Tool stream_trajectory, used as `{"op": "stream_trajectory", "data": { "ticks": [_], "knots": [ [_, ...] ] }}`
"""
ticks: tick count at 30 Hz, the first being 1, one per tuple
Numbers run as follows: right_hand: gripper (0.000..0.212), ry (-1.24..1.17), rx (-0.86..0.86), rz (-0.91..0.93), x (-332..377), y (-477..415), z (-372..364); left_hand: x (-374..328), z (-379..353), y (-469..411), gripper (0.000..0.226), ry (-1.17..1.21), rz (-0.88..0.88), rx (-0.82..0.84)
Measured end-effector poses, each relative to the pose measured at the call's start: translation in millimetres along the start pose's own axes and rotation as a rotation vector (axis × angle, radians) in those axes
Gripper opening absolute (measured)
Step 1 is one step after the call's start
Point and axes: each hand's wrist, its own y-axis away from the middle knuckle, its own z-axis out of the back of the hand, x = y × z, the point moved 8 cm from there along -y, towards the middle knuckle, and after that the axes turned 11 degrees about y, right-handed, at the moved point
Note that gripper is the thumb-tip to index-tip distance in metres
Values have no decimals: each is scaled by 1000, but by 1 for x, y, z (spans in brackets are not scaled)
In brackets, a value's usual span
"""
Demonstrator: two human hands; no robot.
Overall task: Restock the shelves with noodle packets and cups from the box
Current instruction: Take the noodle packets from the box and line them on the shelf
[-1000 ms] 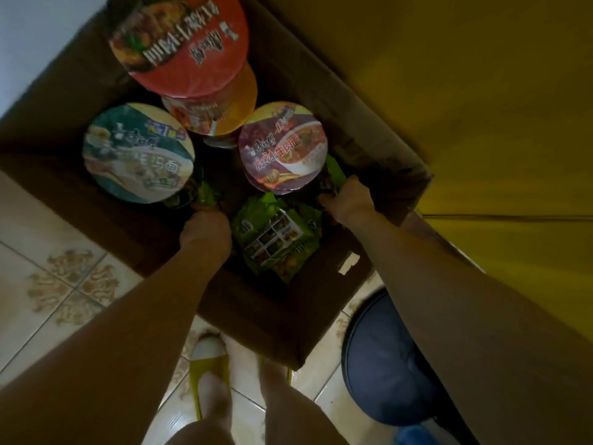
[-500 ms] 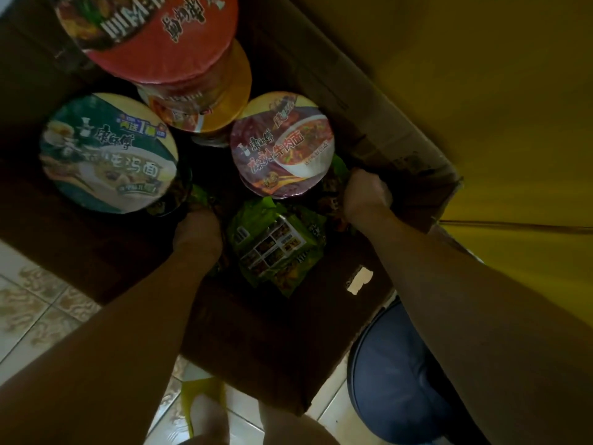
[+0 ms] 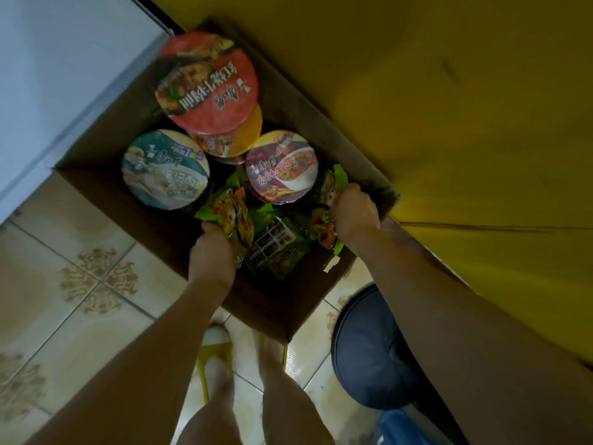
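Observation:
An open cardboard box (image 3: 282,313) stands on the tiled floor in front of my feet. Inside are noodle cups: a red-lidded one (image 3: 208,81) on top of a yellow one (image 3: 244,139), a green-lidded one (image 3: 165,170) and a purple-lidded one (image 3: 282,167). Green noodle packets lie at the near side. My left hand (image 3: 210,252) grips one green packet (image 3: 229,210) and holds it raised. My right hand (image 3: 353,210) grips another green packet (image 3: 325,207) by the box's right wall. A third green packet (image 3: 276,242) lies between them.
A yellow surface (image 3: 449,123) rises right behind the box. A white panel (image 3: 57,75) stands at the upper left. A dark blue round stool (image 3: 369,348) sits on the floor at my right, beside the box. My feet (image 3: 247,364) stand just before the box.
Both hands have lifted green packets up out of the box's bottom; earlier they reached down among the packets. The view has pulled back, showing more floor and the white panel.

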Motion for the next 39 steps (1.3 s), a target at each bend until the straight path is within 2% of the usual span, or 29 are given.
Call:
{"op": "stream_trajectory", "data": {
  "ticks": [5, 13, 21, 29, 36, 39],
  "knots": [
    [34, -22, -13, 0, 3, 38, 45, -24, 50, 52, 35, 124, -1, -42],
    [34, -24, -125, 152, 31, 119, 141, -50, 148, 148, 34, 203, -113, -157],
    [26, -38, -204, 377, 79, 205, 228, -56, 246, 240, 41, -8, -172, -332],
    [18, -33, -217, 673, 148, 293, 285, -20, 326, 310, 38, 26, -3, -498],
    [46, -94, -280, 886, 226, 374, 309, 46, 407, 378, 37, 201, 20, -794],
    [46, -84, -282, 979, 267, 411, 312, 83, 433, 406, 41, 265, 42, -869]
  ]
}}
